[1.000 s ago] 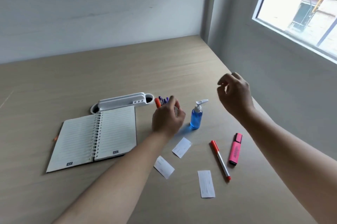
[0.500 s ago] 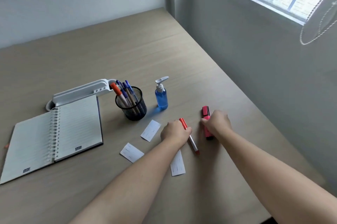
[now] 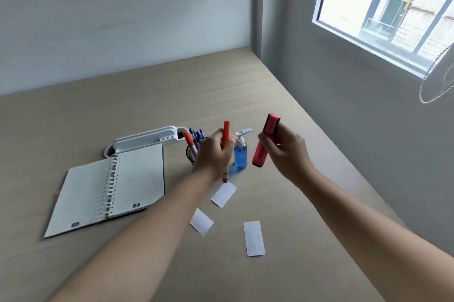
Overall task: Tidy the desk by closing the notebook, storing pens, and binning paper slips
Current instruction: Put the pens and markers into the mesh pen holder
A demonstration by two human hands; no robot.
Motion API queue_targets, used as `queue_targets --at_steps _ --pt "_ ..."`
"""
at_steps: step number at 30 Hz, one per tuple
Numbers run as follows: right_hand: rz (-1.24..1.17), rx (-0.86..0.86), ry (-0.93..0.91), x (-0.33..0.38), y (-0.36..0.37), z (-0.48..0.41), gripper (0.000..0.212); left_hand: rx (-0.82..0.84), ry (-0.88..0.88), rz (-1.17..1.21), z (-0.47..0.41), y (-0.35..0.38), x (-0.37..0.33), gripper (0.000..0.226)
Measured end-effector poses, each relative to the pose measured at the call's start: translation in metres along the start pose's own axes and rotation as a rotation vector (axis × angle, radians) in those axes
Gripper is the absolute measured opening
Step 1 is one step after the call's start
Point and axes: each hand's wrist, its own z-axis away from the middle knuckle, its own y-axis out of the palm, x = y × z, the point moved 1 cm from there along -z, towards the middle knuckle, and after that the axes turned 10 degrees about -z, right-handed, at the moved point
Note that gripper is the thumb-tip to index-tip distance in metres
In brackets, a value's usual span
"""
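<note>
The left hand point(image 3: 213, 151) has its fingers wrapped round the orange pen point(image 3: 225, 137), just right of the mesh pen cup point(image 3: 190, 154); the right hand point(image 3: 282, 149) pinches the pink highlighter point(image 3: 266, 139), further right. Dropping both together could knock the cup or the blue bottle point(image 3: 240, 158) beside it; the notebook point(image 3: 110, 191) lies open to the cup's left

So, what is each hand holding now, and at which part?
The left hand grips the orange-capped marker around its middle. The right hand holds the pink highlighter at its middle, both lifted off the desk.
</note>
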Motion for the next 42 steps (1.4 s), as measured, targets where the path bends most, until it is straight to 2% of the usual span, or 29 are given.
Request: queue_targets --at_steps 3,6,10,14,18,20,23,26,29,32,35,37,40,42 --pt "-0.01 0.126 -0.153 0.04 0.037 -0.022 0.005 -0.106 -0.044 -0.002 -0.024 -0.043 0.009 0.035" --pt "0.108 0.197 -0.23 0.055 0.076 -0.04 0.014 -0.097 -0.112 -0.059 -0.041 -0.065 0.025 0.033" --pt "0.235 0.246 -0.138 0.036 0.12 -0.054 0.021 0.015 -0.186 -0.165 -0.049 -0.061 0.058 0.025" --pt "0.417 0.284 0.024 0.005 0.139 -0.054 0.022 0.145 -0.232 -0.139 -0.044 -0.04 0.082 0.008" --pt "0.516 0.358 0.117 -0.016 0.147 -0.051 0.017 0.151 -0.255 -0.078 -0.04 -0.025 0.095 0.005" --pt "0.519 0.339 0.14 -0.019 0.15 -0.052 0.014 0.109 -0.26 -0.084 -0.041 -0.023 0.1 0.01" --pt "0.503 0.314 0.137 -0.018 0.154 -0.048 0.028 0.026 -0.239 -0.134 -0.041 -0.026 0.106 0.026" --pt "0.478 0.285 0.086 -0.016 0.154 -0.037 0.031 0.04 -0.149 -0.225 -0.036 -0.03 0.108 0.039" --pt "0.422 0.259 0.075 -0.016 0.151 -0.021 0.026 0.003 -0.129 -0.266 -0.029 -0.029 0.112 0.038" --pt "0.314 0.215 0.141 -0.024 0.15 0.001 0.032 -0.021 -0.323 -0.134 -0.023 -0.023 0.121 0.036" --pt "0.176 0.249 0.265 -0.034 0.153 0.018 0.064 0.112 -0.586 0.222 -0.019 -0.013 0.131 0.044" --pt "0.047 0.251 0.413 -0.037 0.155 0.018 0.074 0.146 -0.681 0.438 -0.017 -0.007 0.134 0.039" --pt "-0.159 0.204 0.599 -0.04 0.157 0.011 0.065 0.154 -0.7 0.565 -0.017 0.0 0.141 0.026" --pt "-0.179 0.209 0.583 -0.044 0.159 0.006 0.056 0.142 -0.693 0.6 -0.018 0.005 0.146 0.019"
